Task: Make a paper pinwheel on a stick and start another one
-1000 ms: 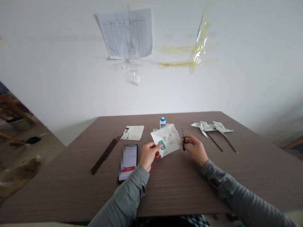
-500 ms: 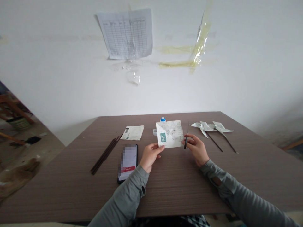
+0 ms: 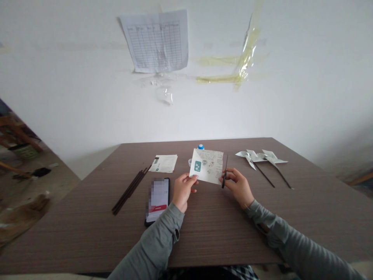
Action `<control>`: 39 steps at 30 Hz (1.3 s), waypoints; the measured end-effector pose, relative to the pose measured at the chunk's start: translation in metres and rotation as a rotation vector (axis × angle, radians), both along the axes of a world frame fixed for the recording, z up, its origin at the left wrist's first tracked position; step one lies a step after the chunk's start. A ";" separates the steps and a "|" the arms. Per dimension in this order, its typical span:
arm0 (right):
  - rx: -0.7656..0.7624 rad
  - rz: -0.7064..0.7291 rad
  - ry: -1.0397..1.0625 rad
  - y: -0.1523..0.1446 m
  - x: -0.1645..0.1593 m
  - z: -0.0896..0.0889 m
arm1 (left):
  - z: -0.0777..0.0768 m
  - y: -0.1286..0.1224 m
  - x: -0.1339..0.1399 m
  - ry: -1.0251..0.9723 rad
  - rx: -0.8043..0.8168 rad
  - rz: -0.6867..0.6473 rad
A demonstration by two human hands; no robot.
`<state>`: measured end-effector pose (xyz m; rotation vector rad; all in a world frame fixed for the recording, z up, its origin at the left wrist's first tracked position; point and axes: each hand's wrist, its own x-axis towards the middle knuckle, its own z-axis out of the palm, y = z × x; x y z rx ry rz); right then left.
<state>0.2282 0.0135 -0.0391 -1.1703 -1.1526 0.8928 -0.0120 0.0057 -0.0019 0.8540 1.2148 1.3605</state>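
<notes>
A square of printed paper [image 3: 208, 165] with a green patch is held up over the table's middle. My left hand [image 3: 184, 190] pinches its lower left corner between thumb and fingers. Dark scissors [image 3: 224, 175] are in my right hand [image 3: 239, 186], blades pointing up beside the paper's right edge. The fingers of that hand also touch the paper's lower right corner. Behind the paper, a blue-capped bottle [image 3: 201, 147] and a small pale round item [image 3: 190, 162] are mostly hidden.
Paper pinwheels [image 3: 271, 156] on dark sticks lie at right. To the left are a stack of paper squares [image 3: 164, 163], several dark sticks [image 3: 131, 190] and a phone [image 3: 157, 202]. All rest on the brown table [image 3: 210, 233] against a wall.
The paper has turned slightly clockwise and shifted a little left. My right hand has moved slightly left with the scissors; my left hand is nearly where it was.
</notes>
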 end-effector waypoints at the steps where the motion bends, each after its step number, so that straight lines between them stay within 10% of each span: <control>1: -0.003 0.004 -0.004 -0.001 -0.001 0.001 | 0.000 0.000 0.001 0.000 0.003 0.014; 23: -0.010 -0.093 0.148 -0.004 -0.014 -0.006 | -0.008 -0.017 0.021 -0.043 0.019 -0.184; 39: 0.009 -0.051 0.162 -0.009 -0.025 -0.005 | -0.011 -0.005 0.019 -0.015 0.021 -0.082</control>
